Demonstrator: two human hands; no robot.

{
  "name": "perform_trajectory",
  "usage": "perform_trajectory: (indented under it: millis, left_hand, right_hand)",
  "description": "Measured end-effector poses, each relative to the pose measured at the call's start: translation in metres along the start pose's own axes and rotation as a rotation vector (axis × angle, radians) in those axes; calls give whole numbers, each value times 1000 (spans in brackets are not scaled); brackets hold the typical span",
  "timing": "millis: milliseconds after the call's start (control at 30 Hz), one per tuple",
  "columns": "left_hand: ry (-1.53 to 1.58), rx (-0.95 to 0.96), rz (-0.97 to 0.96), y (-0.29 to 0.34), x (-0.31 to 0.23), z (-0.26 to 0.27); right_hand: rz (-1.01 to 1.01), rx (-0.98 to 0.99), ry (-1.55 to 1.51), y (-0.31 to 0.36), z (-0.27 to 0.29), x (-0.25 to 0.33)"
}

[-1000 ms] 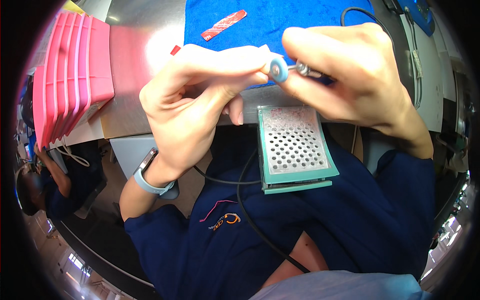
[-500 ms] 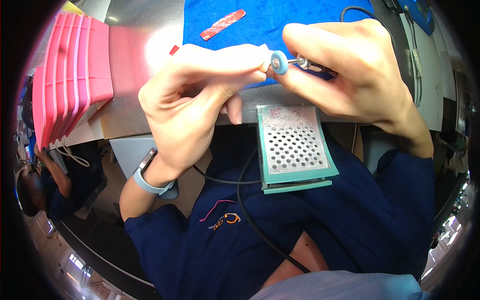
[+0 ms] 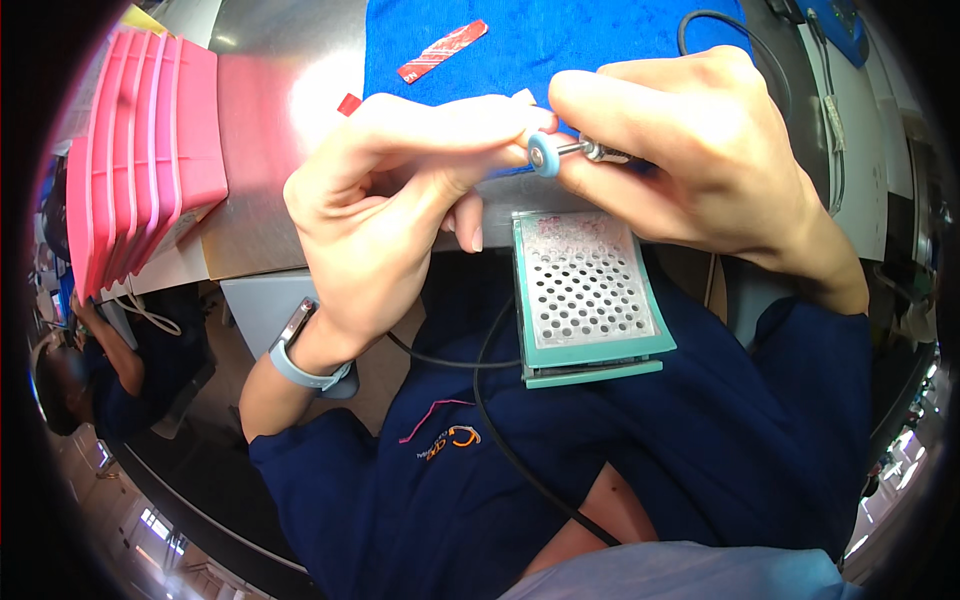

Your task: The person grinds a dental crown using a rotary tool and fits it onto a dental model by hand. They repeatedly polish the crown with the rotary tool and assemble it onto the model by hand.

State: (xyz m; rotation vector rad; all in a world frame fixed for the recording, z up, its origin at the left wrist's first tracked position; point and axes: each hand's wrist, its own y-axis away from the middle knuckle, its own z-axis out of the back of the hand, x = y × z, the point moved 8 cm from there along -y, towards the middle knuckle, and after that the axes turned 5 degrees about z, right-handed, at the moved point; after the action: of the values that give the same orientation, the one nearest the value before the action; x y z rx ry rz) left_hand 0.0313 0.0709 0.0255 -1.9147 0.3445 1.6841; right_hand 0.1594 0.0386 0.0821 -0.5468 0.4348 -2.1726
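My right hand (image 3: 690,145) is closed around a rotary tool (image 3: 600,151), whose thin metal shaft points left and ends in a small light-blue polishing wheel (image 3: 543,155). The wheel sits right at the fingertips of my left hand (image 3: 375,210), which are pinched together. What they hold, if anything, is hidden; a small pale bit shows above the fingertips. Below both hands, a green-framed box (image 3: 600,354) with a perforated metal top juts out from the bench edge, pinkish dust on its upper part.
A blue towel (image 3: 600,30) covers part of the metal bench (image 3: 270,140), with a red strip (image 3: 442,52) on it. Another red scrap (image 3: 349,104) lies beside the towel. Pink trays (image 3: 150,150) stand at left. A black cable (image 3: 490,410) crosses my lap. Another person sits far left.
The right hand has shifted slightly left and the wheel has moved a little down and left. My left hand has moved only slightly and stays pinched.
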Motion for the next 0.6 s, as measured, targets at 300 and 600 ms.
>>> perform_trajectory:
  millis: [300, 600]
  left_hand:
    - [5, -37, 14, 2, 1, 2]
    - [-48, -25, -11, 0, -1, 1]
  right_hand:
    - [-36, -5, 61, -5, 9, -6]
    - [-18, 68, 117, -4, 5, -6]
